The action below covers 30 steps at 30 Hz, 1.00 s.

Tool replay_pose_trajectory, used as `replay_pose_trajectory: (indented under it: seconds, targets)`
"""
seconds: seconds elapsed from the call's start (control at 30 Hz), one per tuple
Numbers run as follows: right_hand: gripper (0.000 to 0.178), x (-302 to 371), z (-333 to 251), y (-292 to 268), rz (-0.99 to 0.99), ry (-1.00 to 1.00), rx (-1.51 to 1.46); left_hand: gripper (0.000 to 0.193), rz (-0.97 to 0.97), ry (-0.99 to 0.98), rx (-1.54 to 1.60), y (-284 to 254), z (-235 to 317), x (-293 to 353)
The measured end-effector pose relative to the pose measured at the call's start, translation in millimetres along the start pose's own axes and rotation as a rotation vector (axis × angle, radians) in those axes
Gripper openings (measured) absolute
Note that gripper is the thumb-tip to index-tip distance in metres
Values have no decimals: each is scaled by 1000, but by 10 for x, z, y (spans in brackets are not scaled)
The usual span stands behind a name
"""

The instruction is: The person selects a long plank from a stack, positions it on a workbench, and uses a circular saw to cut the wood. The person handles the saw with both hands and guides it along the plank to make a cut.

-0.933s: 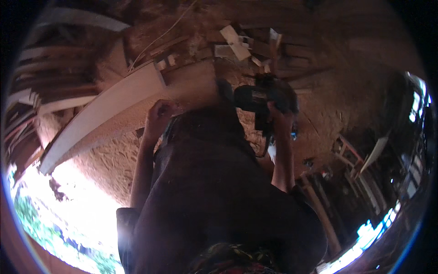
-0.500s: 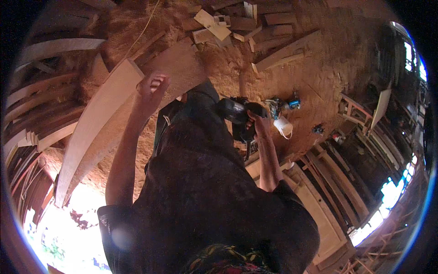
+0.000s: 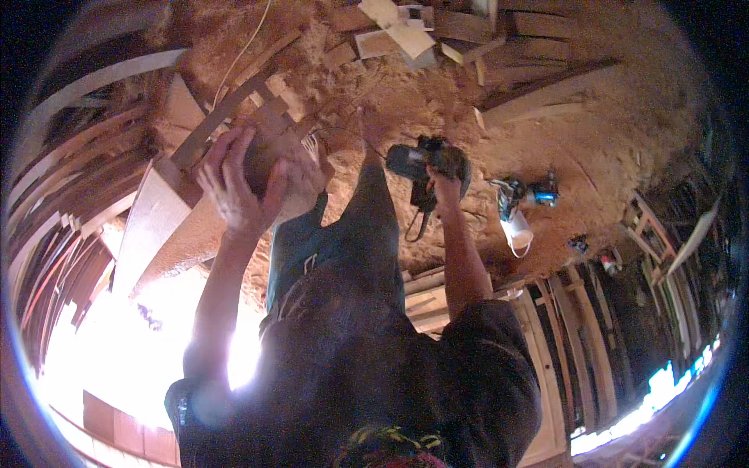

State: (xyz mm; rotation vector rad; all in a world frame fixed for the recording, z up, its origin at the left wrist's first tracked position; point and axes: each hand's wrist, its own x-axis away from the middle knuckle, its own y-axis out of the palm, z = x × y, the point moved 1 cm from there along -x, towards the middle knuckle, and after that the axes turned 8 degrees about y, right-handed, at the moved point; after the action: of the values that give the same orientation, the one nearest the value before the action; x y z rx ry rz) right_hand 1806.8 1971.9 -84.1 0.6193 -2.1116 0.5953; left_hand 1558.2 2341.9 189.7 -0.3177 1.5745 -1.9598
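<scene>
1. Left hand (image 3: 250,183): raised in front of the camera, fingers spread and curled around a dark rounded object (image 3: 261,160). It is backlit and blurred, so I cannot tell what it is made of. The grip wraps it from below and the side and looks closed on it.
2. Right hand (image 3: 443,186): clamped on the handle of a dark handheld power tool with a rounded black body (image 3: 425,160), held out at arm's length over the sawdust-covered floor (image 3: 593,132).
3. Handling, power tool: judged heavy for one hand and rigid, with its weight ahead of the grip. The handle is the only sound place to hold it. A dark cord or strap hangs below it and could snag.
4. Handling, dark object: compact enough for one palm and probably stiff. The fingertip hold looks loose, so it could slip.
5. Below the left hand, a long pale curved wooden plank (image 3: 156,226) lies on the floor, with stacked bent wooden slats (image 3: 62,187) further left.
6. Right of the power tool, a second small power tool with a blue part (image 3: 530,191) lies on the sawdust, and a white cup-shaped item (image 3: 515,230) sits just beside it.
7. Packages, labels, signs: none legible. Pale flat offcuts of wood or card (image 3: 398,31) lie scattered at the top. A small blue-and-red item lies by the wooden frames at right, too small to identify.
</scene>
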Motion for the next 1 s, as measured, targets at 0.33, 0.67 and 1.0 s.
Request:
replay_pose_trajectory:
  seconds: [0.33, 0.67, 1.0]
  targets:
    - [25, -1787, 963, -62, 16, 264, -67, 71, -82, -45, 146, -114, 73, -72]
    - [26, -2610, 1206, 595, -188, 455, 82, 71, 18, -150, 34, -183, 292, -254]
    - [29, -2277, 950, 428, -236, 437, 247, 70, 9, -151, 56, -95, 265, -322]
